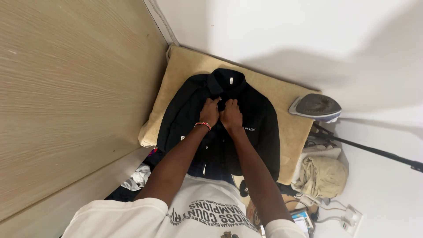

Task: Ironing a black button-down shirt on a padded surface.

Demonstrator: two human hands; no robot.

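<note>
your left hand (pixel 210 112) and right hand (pixel 231 114) both pinch the button placket of the black shirt (pixel 260 128), fingers closed, on the tan pad (pixel 286 94).

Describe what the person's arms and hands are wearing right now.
Both forearms are bare. The left hand has a thin red beaded bracelet at the wrist; the right hand wears nothing. Short white T-shirt sleeves with dark lettering on the chest.

Bare pad (pixel 282 94) around shirt (pixel 260 132) – free; iron (pixel 315 107) blocks far-right corner, wood panel (pixel 75 88) hems left side.
</note>
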